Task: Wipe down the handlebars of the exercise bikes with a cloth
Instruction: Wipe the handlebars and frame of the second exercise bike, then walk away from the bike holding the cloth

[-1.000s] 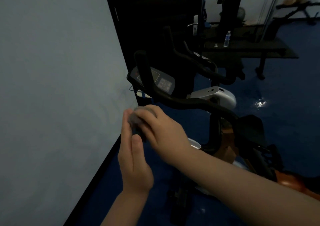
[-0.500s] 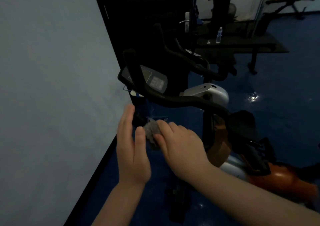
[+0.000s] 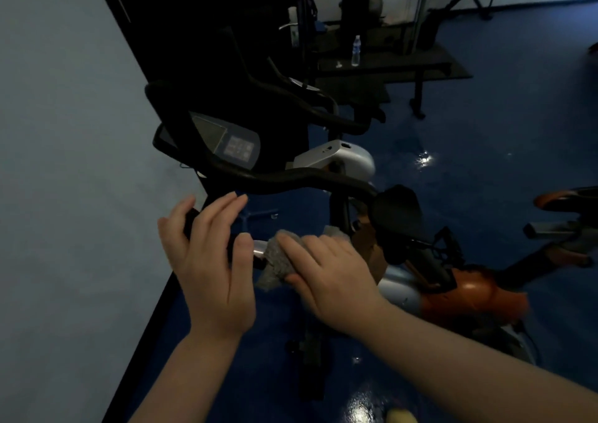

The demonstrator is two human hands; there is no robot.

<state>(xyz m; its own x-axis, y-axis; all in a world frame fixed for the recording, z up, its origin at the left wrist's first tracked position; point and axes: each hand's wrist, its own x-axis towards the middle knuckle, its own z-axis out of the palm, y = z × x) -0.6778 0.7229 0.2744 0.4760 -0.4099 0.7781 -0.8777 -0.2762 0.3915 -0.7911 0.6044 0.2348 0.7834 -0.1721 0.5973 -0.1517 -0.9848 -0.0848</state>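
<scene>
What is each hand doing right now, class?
Left hand: holds the black handlebar grip, fingers loosely round it.
Right hand: presses the grey cloth on the bar.

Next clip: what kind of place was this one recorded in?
Most likely a gym: black-handlebarred exercise bikes with a grey console, a black padded bench holding a clear plastic water bottle, and a glossy blue floor.

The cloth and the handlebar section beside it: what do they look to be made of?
Cloth: grey, coarse, nubby fabric, probably terry or microfibre, judging by its fuzzy surface and limp folds under the right hand.
Handlebar: matt black, likely foam or rubber over tube, no shine. The short bright section beside the left hand looks like bare polished metal.
</scene>
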